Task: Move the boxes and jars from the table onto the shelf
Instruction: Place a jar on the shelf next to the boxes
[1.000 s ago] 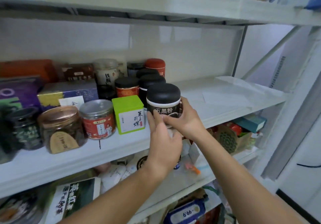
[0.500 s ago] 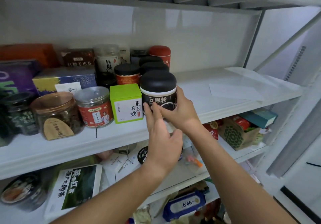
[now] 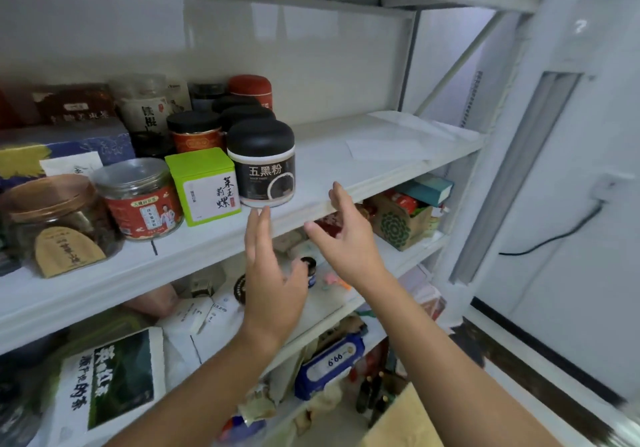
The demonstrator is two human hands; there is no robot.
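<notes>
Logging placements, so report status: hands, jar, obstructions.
Left hand open, right hand open, holding nothing. Black-lidded round jar, dark label, upright on white shelf beside green square tin. Nothing between hands and jar.

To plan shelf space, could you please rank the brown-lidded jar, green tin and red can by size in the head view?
1. brown-lidded jar
2. green tin
3. red can, farther back and partly hidden, so true size unsure
</notes>
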